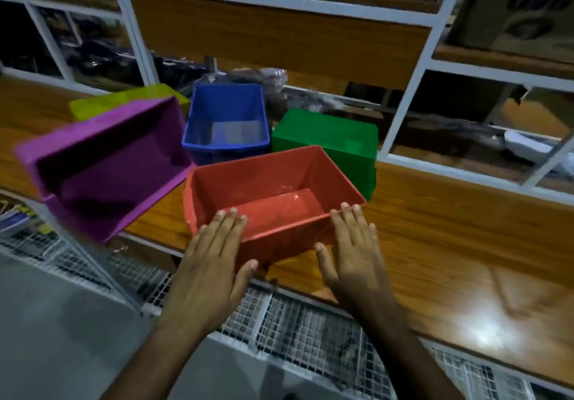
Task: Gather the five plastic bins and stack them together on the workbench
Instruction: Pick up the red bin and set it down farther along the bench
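Observation:
Five plastic bins sit on the wooden workbench (435, 244). A red bin (267, 182) stands upright at the front edge. My left hand (214, 256) and my right hand (354, 244) rest flat against its near wall, fingers spread, gripping nothing. A purple bin (102, 166) at the left tilts with its opening towards me and overhangs the bench edge. Behind it lies a yellow-green bin (124, 101), partly hidden. A blue bin (226, 120) stands upright at the back. A green bin (326, 138) sits upside down to the right of the blue one.
White-framed shelving (279, 1) with a wooden panel rises behind the bins. Dark bags and clutter (279, 88) lie at the back of the bench. White wire mesh (295, 322) hangs below the bench front. A glare spot (484, 331) shines on the bench at the right.

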Demonstrator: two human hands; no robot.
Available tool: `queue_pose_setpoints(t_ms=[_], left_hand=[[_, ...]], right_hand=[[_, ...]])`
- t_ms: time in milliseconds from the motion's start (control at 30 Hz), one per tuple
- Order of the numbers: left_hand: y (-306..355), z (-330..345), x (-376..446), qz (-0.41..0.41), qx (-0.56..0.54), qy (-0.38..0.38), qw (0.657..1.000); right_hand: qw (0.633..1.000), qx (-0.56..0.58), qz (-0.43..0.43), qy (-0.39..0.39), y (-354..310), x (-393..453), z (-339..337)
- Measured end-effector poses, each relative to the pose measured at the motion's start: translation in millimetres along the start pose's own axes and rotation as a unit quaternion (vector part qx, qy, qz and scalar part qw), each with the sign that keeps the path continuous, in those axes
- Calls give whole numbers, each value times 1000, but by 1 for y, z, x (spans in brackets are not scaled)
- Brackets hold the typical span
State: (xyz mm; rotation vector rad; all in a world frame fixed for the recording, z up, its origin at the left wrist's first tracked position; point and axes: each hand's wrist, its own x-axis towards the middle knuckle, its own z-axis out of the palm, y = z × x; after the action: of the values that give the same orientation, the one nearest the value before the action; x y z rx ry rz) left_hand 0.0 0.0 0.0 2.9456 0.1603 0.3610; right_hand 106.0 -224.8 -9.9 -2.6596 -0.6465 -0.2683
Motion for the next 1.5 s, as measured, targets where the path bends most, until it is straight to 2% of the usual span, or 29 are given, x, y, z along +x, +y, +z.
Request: queue_pose_setpoints(t_ms=[100,333,433,567,700,833,1000,1133,1200,1267,1500], left_hand=[[-14,2,21,-11,-1,-4,1000],[-32,7,93,50,18,-32,998],[-37,6,122,59,14,-61,996],[-47,8,160,89,40,-99,990],[-62,12,199,125,65,-109,984],[-80,13,226,185,89,-120,971],[-107,24,247,237,89,-112,961],[-108,21,256,218,74,-179,956],[-108,18,253,218,56,-188,956],[-112,17,249,220,37,-187,957],[-130,21,254,199,-117,-187,955]], right_hand=[[999,-4,8,37,-7,19,6],[995,-73,23,62,-20,55,25],[995,-54,23,81,-20,61,31],[988,-32,27,147,-24,62,33],[984,-71,56,154,-35,68,38],[969,-93,128,187,-58,68,41],[940,-19,231,250,-92,62,56],[893,41,357,272,-113,56,62],[870,95,406,263,-120,56,62],[855,147,427,256,-125,58,61],[832,200,447,260,-123,62,63]])
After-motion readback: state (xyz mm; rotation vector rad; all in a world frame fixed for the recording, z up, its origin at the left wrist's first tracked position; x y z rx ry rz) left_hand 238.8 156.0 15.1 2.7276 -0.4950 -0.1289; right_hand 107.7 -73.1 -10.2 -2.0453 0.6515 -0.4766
